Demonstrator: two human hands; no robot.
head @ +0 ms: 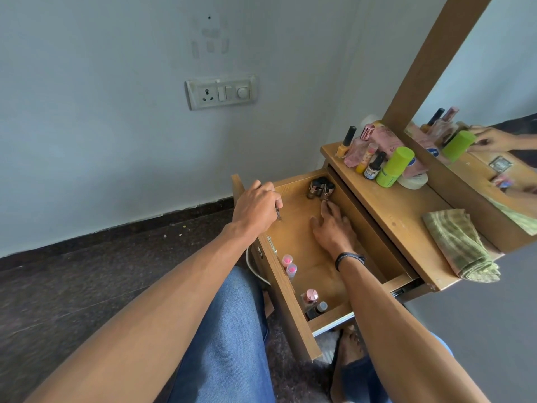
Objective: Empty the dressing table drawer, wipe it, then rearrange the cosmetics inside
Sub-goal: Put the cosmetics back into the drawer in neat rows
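Worktop: one; one folded green cloth is carried. Drawer: one, pulled open, long axis running away from the viewer. Right hand: laid inside, fingers straight, tips at upright tubes in the far corner. Left hand: fingers curled round a thin dark item. Two pink-capped tubes are stood against the front panel.

Matt wood-grain drawer, rough green cloth, glossy plastic green bottle, mirror
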